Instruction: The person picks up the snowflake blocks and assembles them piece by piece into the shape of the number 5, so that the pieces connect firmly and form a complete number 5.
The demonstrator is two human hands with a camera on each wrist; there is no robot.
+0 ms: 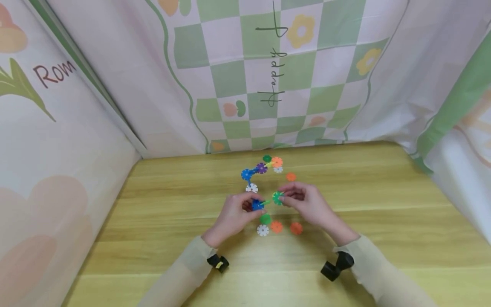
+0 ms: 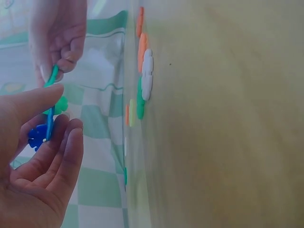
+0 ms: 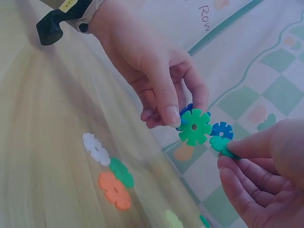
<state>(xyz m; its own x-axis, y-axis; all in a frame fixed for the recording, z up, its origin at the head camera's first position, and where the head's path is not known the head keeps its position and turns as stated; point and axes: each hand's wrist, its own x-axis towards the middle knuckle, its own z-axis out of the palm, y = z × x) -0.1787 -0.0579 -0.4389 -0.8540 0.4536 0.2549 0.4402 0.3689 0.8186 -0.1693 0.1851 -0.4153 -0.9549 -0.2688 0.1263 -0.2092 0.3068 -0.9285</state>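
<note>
My left hand (image 1: 235, 213) pinches a blue notched plastic disc (image 1: 257, 206) between thumb and fingers. A bright green disc (image 3: 195, 135) is slotted onto that blue piece and faces the right wrist camera. From the blue disc a joined chain leads away, with a white disc (image 1: 251, 188), a blue disc (image 1: 246, 174), a purple disc (image 1: 261, 168) and an orange disc (image 1: 277, 162). My right hand (image 1: 308, 204) pinches another green disc (image 1: 277, 198) by its edge, close to the right of the bright green one. Its fingertips cover part of that disc.
Loose discs lie on the wooden table (image 1: 172, 221): a white one (image 1: 262, 230), a green one (image 1: 265, 219) and several orange ones, including one (image 1: 296, 228) at the near right. A dark green disc (image 1: 267, 158) lies near the back curtain (image 1: 261, 119).
</note>
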